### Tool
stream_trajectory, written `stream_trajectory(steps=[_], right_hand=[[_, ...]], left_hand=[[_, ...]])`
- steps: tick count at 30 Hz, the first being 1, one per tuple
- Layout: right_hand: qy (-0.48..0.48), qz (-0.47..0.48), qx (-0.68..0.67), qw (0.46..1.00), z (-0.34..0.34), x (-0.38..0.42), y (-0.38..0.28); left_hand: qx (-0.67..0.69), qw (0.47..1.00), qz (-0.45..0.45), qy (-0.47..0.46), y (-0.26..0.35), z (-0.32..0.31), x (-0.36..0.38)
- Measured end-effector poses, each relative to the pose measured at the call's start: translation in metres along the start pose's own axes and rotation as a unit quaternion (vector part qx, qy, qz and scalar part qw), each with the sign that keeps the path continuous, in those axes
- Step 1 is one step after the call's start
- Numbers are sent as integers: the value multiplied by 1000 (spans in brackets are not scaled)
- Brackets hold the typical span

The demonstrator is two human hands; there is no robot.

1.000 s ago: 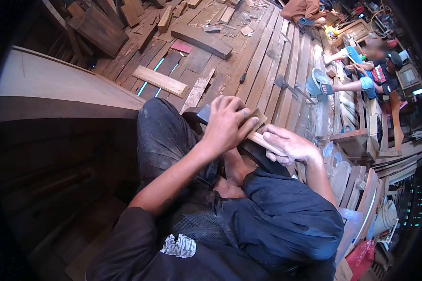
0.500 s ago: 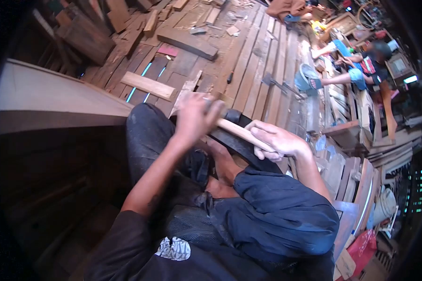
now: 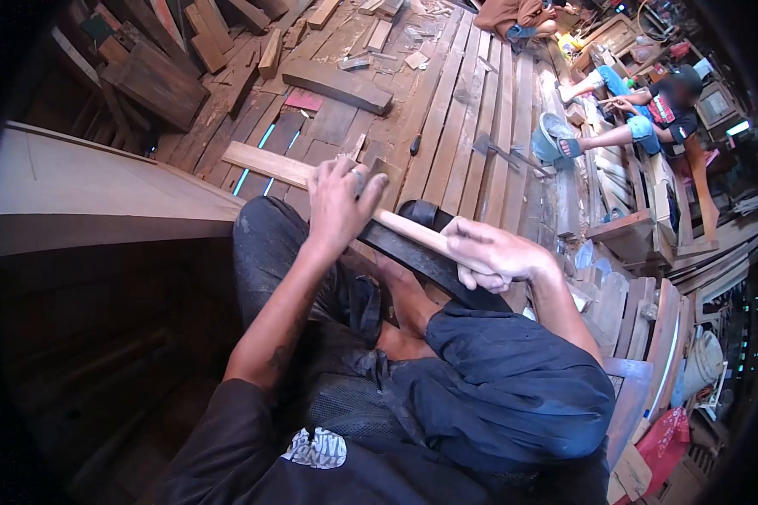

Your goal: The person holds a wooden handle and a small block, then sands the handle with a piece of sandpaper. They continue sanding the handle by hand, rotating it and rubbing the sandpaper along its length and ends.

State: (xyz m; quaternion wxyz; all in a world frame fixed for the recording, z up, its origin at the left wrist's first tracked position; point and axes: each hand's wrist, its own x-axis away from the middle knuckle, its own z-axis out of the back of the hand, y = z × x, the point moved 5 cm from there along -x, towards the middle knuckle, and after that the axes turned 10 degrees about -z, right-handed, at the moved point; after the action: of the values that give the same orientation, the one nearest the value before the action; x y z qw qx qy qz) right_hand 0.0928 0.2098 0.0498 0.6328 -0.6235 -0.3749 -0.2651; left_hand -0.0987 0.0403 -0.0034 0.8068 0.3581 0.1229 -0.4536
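A long light wooden piece [image 3: 265, 162] slants across in front of my lap, its narrower part running down to the right. My left hand [image 3: 338, 200] is bent over its middle, with a small flat brown piece [image 3: 386, 172] at the fingertips and thumb. What that piece is cannot be made out. Toward the narrow end, my right hand [image 3: 493, 252] closes round the wood, thumb along the top. Beneath the wood, beside my bare foot and leg, lies a dark, flat, long object [image 3: 421, 257].
Thick dark plank [image 3: 337, 87] and black-handled tool [image 3: 415, 145] lie on the slatted floor [image 3: 446, 109]. A metal-headed tool [image 3: 505, 153] is near a grey bucket [image 3: 552, 135]. A seated person [image 3: 661, 109] is at the right, another crouches at the top. A pale panel [image 3: 101, 181] stands left.
My left hand has shifted a little to the left along the wood and now covers part that was visible before. My right hand stays at the narrow end.
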Motion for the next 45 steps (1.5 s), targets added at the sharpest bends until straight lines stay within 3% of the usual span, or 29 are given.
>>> stream_trajectory(steps=[6, 9, 12, 18, 20, 24, 27, 30, 33, 36, 39, 45], right_hand=[[-5, 1, 16, 1000, 0, -4, 7], [-11, 20, 18, 1000, 0, -6, 5], [2, 1, 17, 1000, -4, -2, 2], [-22, -5, 49, 999, -4, -5, 2], [-21, -12, 35, 999, -4, -5, 0], [-8, -7, 16, 1000, 2, -3, 5], [-9, -14, 37, 999, -2, -2, 2], [-10, -23, 59, 998, 1, -5, 4], [10, -37, 41, 998, 2, -3, 6], [-13, -16, -3, 1000, 7, -5, 11], [-6, -17, 28, 999, 4, 0, 3], [0, -36, 47, 998, 3, -4, 8]], left_hand=[[99, 986, -131, 24, 85, -5, 13], [71, 994, -77, 7, 55, -9, 5], [-22, 999, 34, 7, -2, -4, -5], [68, 993, -90, 27, 79, -3, 14], [70, 993, -88, 37, 74, -6, 17], [-24, 998, 44, 39, 1, 2, 10], [-51, 998, 7, 40, 6, 5, 12], [51, 995, -80, 21, 67, -2, 19], [60, 995, -57, 49, 74, -8, 16], [-7, 997, 18, 70, 19, -4, 9], [-46, 997, 34, 51, -6, 5, 8], [75, 994, -70, 33, 79, -3, 25]])
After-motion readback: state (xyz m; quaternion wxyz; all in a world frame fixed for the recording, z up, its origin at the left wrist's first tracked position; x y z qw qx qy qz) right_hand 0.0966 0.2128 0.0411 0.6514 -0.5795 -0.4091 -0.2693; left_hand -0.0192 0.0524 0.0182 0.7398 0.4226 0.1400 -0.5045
